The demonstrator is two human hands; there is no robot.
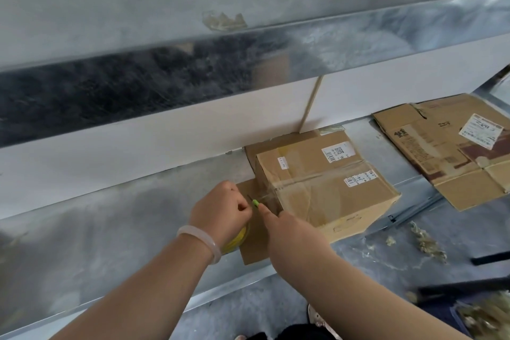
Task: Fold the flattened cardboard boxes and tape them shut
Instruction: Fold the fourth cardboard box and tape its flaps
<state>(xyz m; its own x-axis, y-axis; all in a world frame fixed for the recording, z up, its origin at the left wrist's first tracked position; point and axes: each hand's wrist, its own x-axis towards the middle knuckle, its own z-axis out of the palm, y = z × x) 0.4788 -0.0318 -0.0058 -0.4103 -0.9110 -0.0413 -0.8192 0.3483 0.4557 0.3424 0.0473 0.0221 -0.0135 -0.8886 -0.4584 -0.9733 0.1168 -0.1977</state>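
Left hand [220,212] grips the yellow tape roll [236,240], right hand [287,226] reaches a straight forefinger to the stretched tape strip [266,195] beside the box [325,182]; slackened tension could wrinkle it.

Soft even daylight, faint shadows, wide-angle bending and blur at edges

We note the box [325,185] on the table [110,229], its back against the panel [138,152]. A flat sheet [254,246] lies under it, jutting left and toward us. Over that sheet, the left hand [220,212] grips the roll [234,240]. The right hand [287,229] is just beside it, forefinger at the box's left face. Flattened boxes [452,152] lie to the right, apart, with scraps [425,240] before them.
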